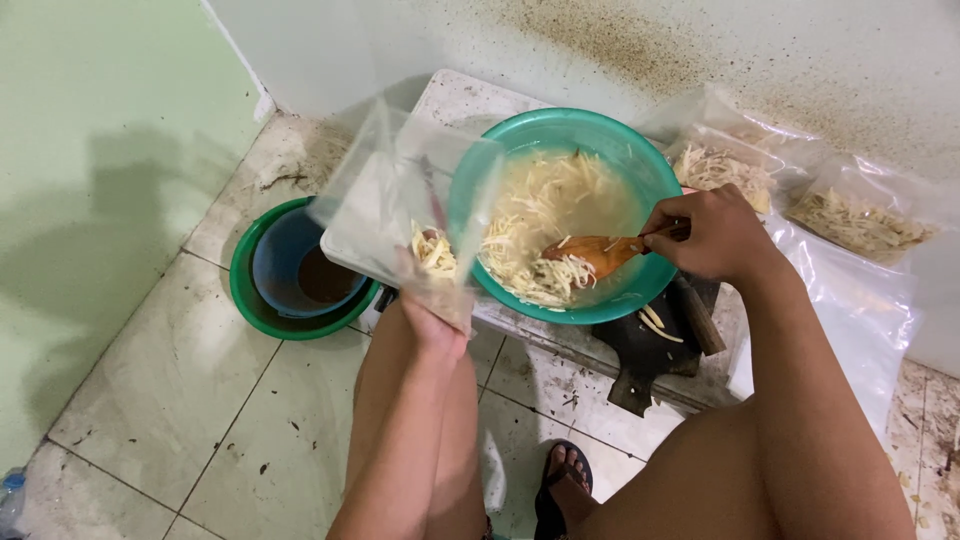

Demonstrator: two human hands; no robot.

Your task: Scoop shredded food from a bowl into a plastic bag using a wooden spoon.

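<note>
Right hand [715, 238]: fingers curled tight round the handle of a wooden spoon [600, 250], whose bowl dips into the round teal plastic basin [640, 165]. The basin holds pale shredded strips in cloudy liquid. Left hand [432, 318]: pinched closed on the lower edge of a clear plastic bag [385, 200], raised just left of the basin's rim, mouth open; a small clump of the strips sits inside. Right of the basin: two filled clear bags [860, 220]. Left of it: a green bucket [245, 290] holding a blue one [275, 250].

Left hand [432, 318] mostly hidden behind clear bag [400, 200]; blue bottle [10, 497] cut off at edge.
</note>
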